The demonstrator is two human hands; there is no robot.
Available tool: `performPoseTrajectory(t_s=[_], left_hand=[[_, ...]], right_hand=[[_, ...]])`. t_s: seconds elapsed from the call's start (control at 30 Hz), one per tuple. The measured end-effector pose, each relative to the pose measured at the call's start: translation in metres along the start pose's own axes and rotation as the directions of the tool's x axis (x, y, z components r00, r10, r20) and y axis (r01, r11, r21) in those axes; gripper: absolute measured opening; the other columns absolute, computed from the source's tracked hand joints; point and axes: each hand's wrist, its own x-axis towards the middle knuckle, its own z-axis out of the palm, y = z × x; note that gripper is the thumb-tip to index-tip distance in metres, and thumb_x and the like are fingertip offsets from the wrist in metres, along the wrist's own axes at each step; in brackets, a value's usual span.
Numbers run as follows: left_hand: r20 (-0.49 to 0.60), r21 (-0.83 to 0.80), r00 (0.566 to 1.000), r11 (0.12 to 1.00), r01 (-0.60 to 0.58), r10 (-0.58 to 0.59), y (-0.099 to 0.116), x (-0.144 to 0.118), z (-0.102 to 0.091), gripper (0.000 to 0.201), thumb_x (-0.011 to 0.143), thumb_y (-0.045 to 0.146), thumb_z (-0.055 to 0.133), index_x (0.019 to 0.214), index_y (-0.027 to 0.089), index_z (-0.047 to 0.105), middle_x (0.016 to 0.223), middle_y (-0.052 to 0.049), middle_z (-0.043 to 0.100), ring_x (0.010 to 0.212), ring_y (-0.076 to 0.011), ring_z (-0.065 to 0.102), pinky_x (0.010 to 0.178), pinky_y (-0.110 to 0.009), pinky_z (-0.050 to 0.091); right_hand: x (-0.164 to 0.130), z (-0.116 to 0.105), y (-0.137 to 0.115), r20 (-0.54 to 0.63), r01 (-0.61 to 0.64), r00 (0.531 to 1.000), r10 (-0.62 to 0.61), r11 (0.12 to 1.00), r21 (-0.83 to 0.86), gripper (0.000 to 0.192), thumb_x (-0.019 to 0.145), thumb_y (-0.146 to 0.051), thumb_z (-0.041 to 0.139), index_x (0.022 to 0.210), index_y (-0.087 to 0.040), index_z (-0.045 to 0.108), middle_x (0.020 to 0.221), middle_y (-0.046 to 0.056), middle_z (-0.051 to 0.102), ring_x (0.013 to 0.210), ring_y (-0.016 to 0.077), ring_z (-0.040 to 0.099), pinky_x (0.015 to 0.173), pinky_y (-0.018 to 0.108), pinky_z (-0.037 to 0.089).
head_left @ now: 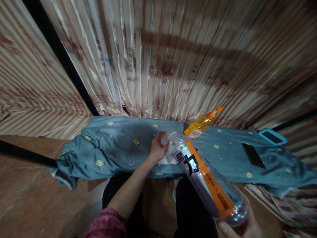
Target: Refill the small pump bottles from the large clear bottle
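Note:
A large clear plastic bottle [203, 178] with a silver and orange label slants across the space above my lap. Its base rests in my right hand [244, 223], whose thumb presses the lower side. At the upper left end, my left hand [158, 147] is closed around the clear top of the bottle; whether a separate cap or cup is there I cannot tell. Something white [168, 160] lies on the cloth just below the bottle's top, partly covered. Beyond the bottle, a yellow pump bottle [199, 125] with an orange pump leans to the right.
A blue-grey cloth [123, 145] with pineapple prints covers the long low surface. Toward the right lie a dark phone [254, 156] and a light-blue framed object [272, 137]. Behind hangs a pleated curtain [168, 66], with a black pole [61, 56] at left.

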Motion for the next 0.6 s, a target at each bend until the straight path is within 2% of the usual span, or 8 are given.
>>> performPoseTrajectory(t_s=[0.23, 0.43, 0.6], left_hand=[[0.012, 0.005, 1.0, 1.0, -0.008, 0.007, 0.003, -0.0003, -0.0005, 0.034, 0.077, 0.023, 0.076, 0.109, 0.019, 0.066, 0.111, -0.01, 0.073, 0.106, -0.0267, 0.07, 0.093, -0.039, 0.056], [0.008, 0.0, 1.0, 1.0, -0.018, 0.018, 0.0033, -0.0002, -0.0011, 0.036, 0.077, 0.025, 0.077, 0.109, 0.017, 0.065, 0.11, -0.01, 0.074, 0.102, -0.0258, 0.071, 0.092, -0.038, 0.056], [0.01, -0.003, 1.0, 1.0, -0.022, 0.022, 0.0028, 0.0002, -0.0013, 0.035, 0.077, 0.025, 0.077, 0.109, 0.017, 0.066, 0.11, -0.01, 0.074, 0.101, -0.0254, 0.071, 0.092, -0.039, 0.057]], right_hand=[[0.0024, 0.0005, -0.0093, 0.001, 0.026, 1.0, -0.026, 1.0, 0.017, 0.071, 0.086, -0.046, 0.073, 0.147, -0.027, 0.042, 0.125, 0.009, 0.073, 0.106, 0.0273, 0.075, 0.082, 0.031, 0.063], [-0.0018, 0.0015, -0.0045, -0.003, -0.034, 0.999, 0.034, 0.999, 0.006, 0.073, 0.084, -0.047, 0.075, 0.147, -0.025, 0.044, 0.125, 0.01, 0.073, 0.106, 0.0288, 0.075, 0.081, 0.032, 0.063], [0.0002, -0.0003, -0.0051, -0.001, 0.002, 1.0, -0.002, 1.0, 0.014, 0.074, 0.084, -0.045, 0.074, 0.149, -0.028, 0.042, 0.124, 0.009, 0.074, 0.104, 0.0286, 0.076, 0.08, 0.032, 0.064]])
